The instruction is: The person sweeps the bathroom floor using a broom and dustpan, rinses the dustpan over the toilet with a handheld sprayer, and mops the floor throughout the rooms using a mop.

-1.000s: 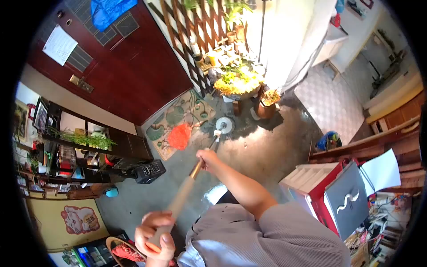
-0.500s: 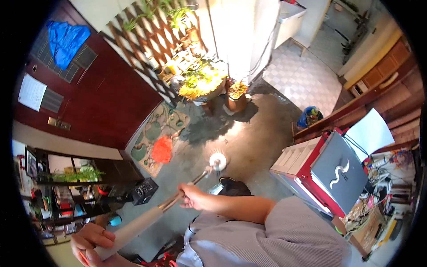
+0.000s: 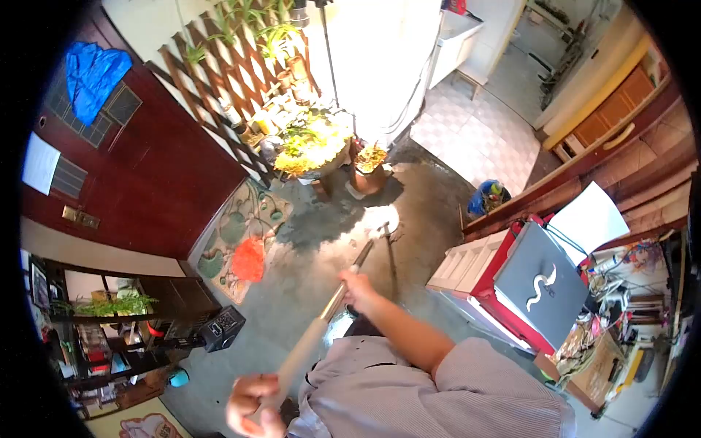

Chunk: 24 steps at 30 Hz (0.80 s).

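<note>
A long pole (image 3: 303, 352), pale at its near part and metallic farther along, slants from the lower left up to the middle of the view. Around its near end my left hand (image 3: 254, 405) is wrapped. Higher on the metal part my right hand (image 3: 359, 292) is closed round it. At the far end a round white head (image 3: 382, 219) lies on the sunlit floor, washed out by glare.
Potted plants (image 3: 310, 146) and a brown pot (image 3: 369, 179) stand ahead by a lattice. A mat (image 3: 226, 233) lies before the red door (image 3: 146, 160). At right are a blue bin (image 3: 488, 198) and a cabinet topped by a dark laptop (image 3: 540, 288). Left, a speaker (image 3: 221, 328).
The pole's round head has moved from near my feet forward to the sunlit floor. Both hands have shifted right with the pole. The view has turned slightly.
</note>
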Each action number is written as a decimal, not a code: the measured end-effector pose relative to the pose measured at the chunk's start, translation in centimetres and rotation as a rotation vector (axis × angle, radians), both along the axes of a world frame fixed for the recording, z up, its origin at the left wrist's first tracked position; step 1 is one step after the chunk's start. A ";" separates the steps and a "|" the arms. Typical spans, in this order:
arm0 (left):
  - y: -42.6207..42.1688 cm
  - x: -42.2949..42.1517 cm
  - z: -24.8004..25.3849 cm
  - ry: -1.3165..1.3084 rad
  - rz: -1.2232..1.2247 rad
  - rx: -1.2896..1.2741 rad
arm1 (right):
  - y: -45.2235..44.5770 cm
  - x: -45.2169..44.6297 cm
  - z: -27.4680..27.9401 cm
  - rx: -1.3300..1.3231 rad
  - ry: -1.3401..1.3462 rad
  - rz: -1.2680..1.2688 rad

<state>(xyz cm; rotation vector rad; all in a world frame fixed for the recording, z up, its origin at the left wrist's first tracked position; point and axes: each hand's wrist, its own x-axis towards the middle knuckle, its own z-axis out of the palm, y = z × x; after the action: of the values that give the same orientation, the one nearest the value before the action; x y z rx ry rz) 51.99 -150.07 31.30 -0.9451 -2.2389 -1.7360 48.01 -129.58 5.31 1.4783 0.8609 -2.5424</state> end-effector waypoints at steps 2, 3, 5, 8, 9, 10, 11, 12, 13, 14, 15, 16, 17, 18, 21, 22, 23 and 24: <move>0.3 0.4 -0.7 0.002 0.183 -0.198 | 2.4 -0.4 -1.4 -0.027 0.025 0.110; 0.2 0.4 -0.2 -0.018 0.205 -0.344 | 3.1 -0.8 -1.4 0.007 -0.032 0.152; -1.9 0.7 -0.3 -0.007 0.172 -0.296 | 2.5 -0.5 -0.2 -0.014 -0.013 0.057; -6.5 2.3 3.6 -0.319 0.195 -0.385 | 0.9 0.6 1.6 -0.176 0.068 -0.023; -6.4 2.5 6.2 -0.429 0.282 -0.385 | 0.4 1.2 2.3 -0.312 0.128 -0.006; -6.7 1.8 9.0 -0.356 0.174 -0.537 | -0.5 2.0 4.1 -0.390 0.159 0.004; -7.4 0.8 11.4 -0.276 0.062 -0.684 | -1.3 2.6 6.1 -0.465 0.195 0.012; -8.5 0.3 13.2 -0.340 0.023 -0.768 | -2.0 3.1 7.5 -0.522 0.223 0.058; -8.4 -0.1 14.7 -0.403 -0.012 -0.850 | -2.8 3.6 8.0 -0.577 0.252 0.109; -7.9 0.0 15.9 -0.401 -0.016 -0.851 | -3.7 4.2 6.5 -0.658 0.298 0.211; -5.5 -0.4 17.3 -0.471 0.108 -1.210 | -4.2 4.4 5.7 -0.660 0.298 0.207; -4.2 -0.5 17.9 -0.535 0.243 -1.567 | -4.5 4.5 5.0 -0.709 0.264 0.253; -5.6 -0.8 16.7 -0.533 0.241 -1.572 | -4.9 4.6 4.0 -0.757 0.230 0.296; -8.3 -1.5 14.3 -0.337 -0.082 -1.652 | -5.3 4.5 1.1 -0.700 0.214 0.352; -4.2 -1.8 8.8 -0.455 -0.172 -1.596 | -4.3 3.7 -1.0 -0.398 -0.139 0.329; -3.9 -2.1 8.2 -0.448 -0.179 -1.605 | -4.0 3.6 -1.2 -0.404 -0.137 0.318; -3.8 -2.3 7.6 -0.590 -0.157 -1.533 | -3.6 3.6 -1.4 -0.363 -0.106 0.335; -3.9 -2.4 7.1 -0.737 -0.135 -1.460 | -3.4 3.9 -1.5 -0.325 -0.083 0.352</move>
<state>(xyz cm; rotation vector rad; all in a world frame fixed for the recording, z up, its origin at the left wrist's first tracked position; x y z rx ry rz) 49.61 -153.93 38.42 -0.5388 -4.0001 -0.0764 51.93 -133.00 3.80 1.2031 0.5966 -2.2174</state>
